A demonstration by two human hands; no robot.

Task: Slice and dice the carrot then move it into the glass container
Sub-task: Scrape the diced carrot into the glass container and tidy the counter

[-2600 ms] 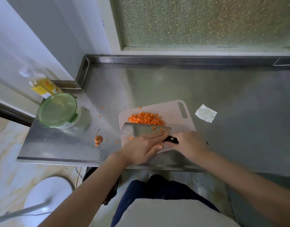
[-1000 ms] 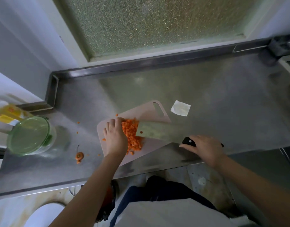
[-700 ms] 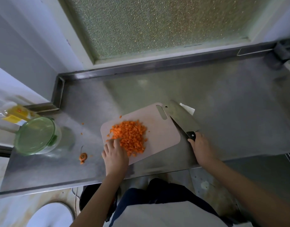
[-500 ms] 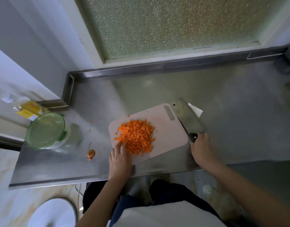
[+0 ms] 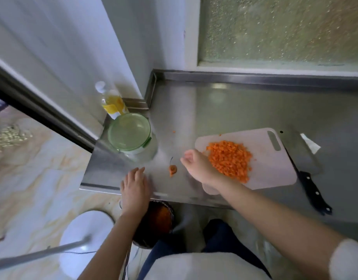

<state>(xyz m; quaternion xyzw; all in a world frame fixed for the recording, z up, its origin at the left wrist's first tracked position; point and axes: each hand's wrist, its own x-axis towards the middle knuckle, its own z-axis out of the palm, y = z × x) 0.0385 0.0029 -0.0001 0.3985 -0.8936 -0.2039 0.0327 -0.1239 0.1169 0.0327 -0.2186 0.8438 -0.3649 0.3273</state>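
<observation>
One diced carrot pile point(image 5: 230, 160) on one cutting board point(image 5: 275, 170), just beside right grip point(image 5: 198, 164), fingers loose, empty. One lidded glass container point(image 5: 129, 134) beyond left grip point(image 5: 134, 186), flat-open on bench point(image 5: 234, 110). One bottle point(image 5: 113, 102), label unreadable.

My left hand point(image 5: 133, 186) is stretched forward, palm down, fingers straight and close together, holding nothing. My right hand point(image 5: 197, 165) reaches across to the left, empty, fingers seemingly relaxed, though blurred.

bare forearms without sleeves, a white short-sleeved cloth top point(image 5: 204, 266) at the frame's bottom, dark blue trousers point(image 5: 216, 235) just above it.
</observation>
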